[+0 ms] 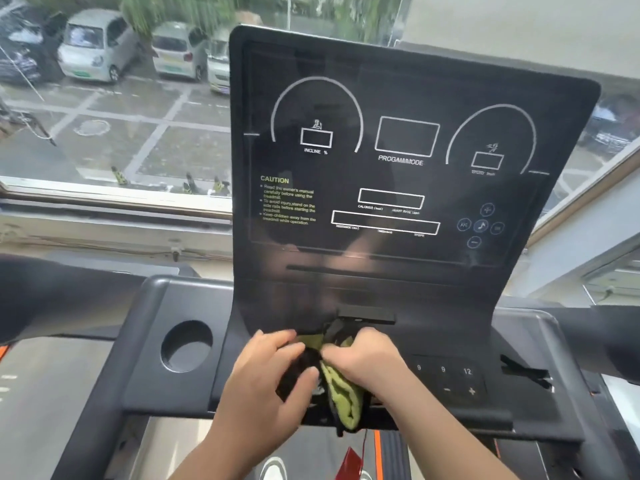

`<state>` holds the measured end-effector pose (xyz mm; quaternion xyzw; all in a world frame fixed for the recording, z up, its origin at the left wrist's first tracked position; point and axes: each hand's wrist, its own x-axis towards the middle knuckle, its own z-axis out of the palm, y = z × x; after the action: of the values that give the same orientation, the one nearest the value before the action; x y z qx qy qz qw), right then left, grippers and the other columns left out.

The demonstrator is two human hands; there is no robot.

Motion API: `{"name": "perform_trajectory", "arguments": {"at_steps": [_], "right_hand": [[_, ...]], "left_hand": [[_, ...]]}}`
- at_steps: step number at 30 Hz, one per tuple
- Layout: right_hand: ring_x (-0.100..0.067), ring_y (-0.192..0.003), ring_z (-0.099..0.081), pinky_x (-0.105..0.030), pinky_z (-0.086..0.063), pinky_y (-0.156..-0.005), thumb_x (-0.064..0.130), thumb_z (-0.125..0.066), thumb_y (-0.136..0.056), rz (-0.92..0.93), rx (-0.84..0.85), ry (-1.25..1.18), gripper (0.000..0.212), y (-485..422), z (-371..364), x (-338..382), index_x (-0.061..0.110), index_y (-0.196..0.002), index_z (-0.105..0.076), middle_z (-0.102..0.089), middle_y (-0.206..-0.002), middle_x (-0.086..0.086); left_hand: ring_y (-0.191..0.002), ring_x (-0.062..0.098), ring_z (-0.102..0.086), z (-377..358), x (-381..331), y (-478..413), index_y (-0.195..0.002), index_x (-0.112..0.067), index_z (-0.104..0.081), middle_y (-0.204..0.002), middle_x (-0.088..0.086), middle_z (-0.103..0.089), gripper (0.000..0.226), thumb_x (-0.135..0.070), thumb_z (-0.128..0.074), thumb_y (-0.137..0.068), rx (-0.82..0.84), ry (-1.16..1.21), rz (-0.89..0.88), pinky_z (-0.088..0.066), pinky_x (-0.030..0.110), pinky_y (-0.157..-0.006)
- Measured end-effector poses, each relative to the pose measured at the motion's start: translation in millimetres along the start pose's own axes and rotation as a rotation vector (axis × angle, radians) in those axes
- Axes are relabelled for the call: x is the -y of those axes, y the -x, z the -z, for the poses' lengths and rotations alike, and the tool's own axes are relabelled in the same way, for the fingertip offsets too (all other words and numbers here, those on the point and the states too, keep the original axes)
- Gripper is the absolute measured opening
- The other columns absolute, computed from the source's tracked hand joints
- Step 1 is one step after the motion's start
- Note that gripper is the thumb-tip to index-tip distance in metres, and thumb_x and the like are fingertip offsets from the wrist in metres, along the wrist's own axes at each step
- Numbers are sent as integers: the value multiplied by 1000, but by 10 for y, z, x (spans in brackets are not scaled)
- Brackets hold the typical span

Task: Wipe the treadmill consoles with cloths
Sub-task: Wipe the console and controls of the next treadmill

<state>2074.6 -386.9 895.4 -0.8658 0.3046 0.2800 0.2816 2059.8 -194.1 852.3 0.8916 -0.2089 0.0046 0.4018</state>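
Observation:
A black treadmill console [398,188] rises in front of me, its dark display panel printed with white dials and boxes. Low on its front, both hands meet over a bunched cloth. My right hand [367,358] grips a yellow-green cloth [346,393] whose folded end hangs down over the console's lower edge. My left hand [273,368] pinches a black piece of fabric [301,372] bundled against the green one. Whether black and green are one cloth I cannot tell. A small black clip block [367,315] sits just above the hands.
A round cup holder [187,344] lies left of the hands. Speed buttons [446,379] sit to the right, with a black strap [523,370] beyond them. A red tag [353,462] dangles below. Black handrails extend left and right. A window behind shows parked cars.

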Motion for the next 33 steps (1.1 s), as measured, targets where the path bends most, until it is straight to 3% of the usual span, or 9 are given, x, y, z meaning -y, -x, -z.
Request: {"name": "perform_trajectory", "arguments": {"at_steps": [4,9,13,15,18,23,27,30,33], "right_hand": [[-25,-106,-66,-35,-56,-90,64,-59,-92,13,69,-205,61,29,-228,340,9,-118,-61,-65,-107,-4],[-24,-114,-66,-40,-52,-105,72,-41,-95,-34,216,-536,73,57,-390,665,14,-135,-59,-69,-126,-6],[-16,-96,-70,-37,-57,-96,55,-44,-103,165,121,-498,47,88,-329,740,18,-90,-71,-75,-97,2],[-12,-90,-69,-33,-57,-86,49,-47,-102,276,-62,-347,42,100,-255,697,19,-89,-73,-75,-91,6],[-19,-81,-73,-40,-61,-77,44,-53,-96,343,-125,-433,34,90,-152,585,17,-91,-73,-76,-84,-1],[-13,-64,-70,-32,-52,-63,35,-55,-99,343,-89,-524,33,96,82,243,8,-89,-72,-77,-86,-8],[-12,-64,-67,-31,-50,-64,30,-59,-100,280,-151,-666,27,75,319,-72,13,-86,-73,-78,-82,-8],[-12,-67,-69,-35,-55,-68,27,-60,-100,275,-266,-737,23,99,555,-276,17,-85,-74,-77,-82,-6],[-17,-79,-68,-30,-56,-73,25,-59,-101,282,-526,-789,19,98,885,-518,15,-90,-70,-73,-90,-9]], "left_hand": [[-131,4,-50,108,-13,94,-145,-35,-53,-141,-23,-54,76,-66,-65,-77,109,-22,75,-47,38,-113],[-143,21,-46,168,198,76,-155,-28,-42,-154,-5,-51,103,-71,-64,-64,160,-274,208,-39,50,-118],[-122,30,-58,209,426,-43,-143,-31,-57,-136,0,-62,95,-66,-73,-56,120,-378,288,-55,54,-91],[-111,30,-58,191,499,-112,-139,-33,-58,-128,-1,-62,89,-63,-71,-56,92,-397,267,-57,49,-79],[-101,28,-56,197,531,-250,-138,-34,-53,-117,-4,-58,80,-55,-61,-61,72,-362,252,-57,45,-71],[-101,33,-61,371,401,-488,-135,-31,-56,-108,2,-55,67,-25,-80,-73,-159,-111,420,-53,45,-83],[-99,23,-54,473,-58,-760,-138,-23,-54,-121,7,-52,68,-11,-86,-79,-438,86,295,-46,38,-84],[-109,27,-52,300,-307,-1104,-143,-24,-49,-127,7,-45,75,-10,-86,-79,-445,56,134,-48,42,-90],[-116,39,-46,6,-488,-1372,-144,-26,-46,-130,16,-43,79,-12,-82,-75,-345,-91,205,-45,52,-104]]}}
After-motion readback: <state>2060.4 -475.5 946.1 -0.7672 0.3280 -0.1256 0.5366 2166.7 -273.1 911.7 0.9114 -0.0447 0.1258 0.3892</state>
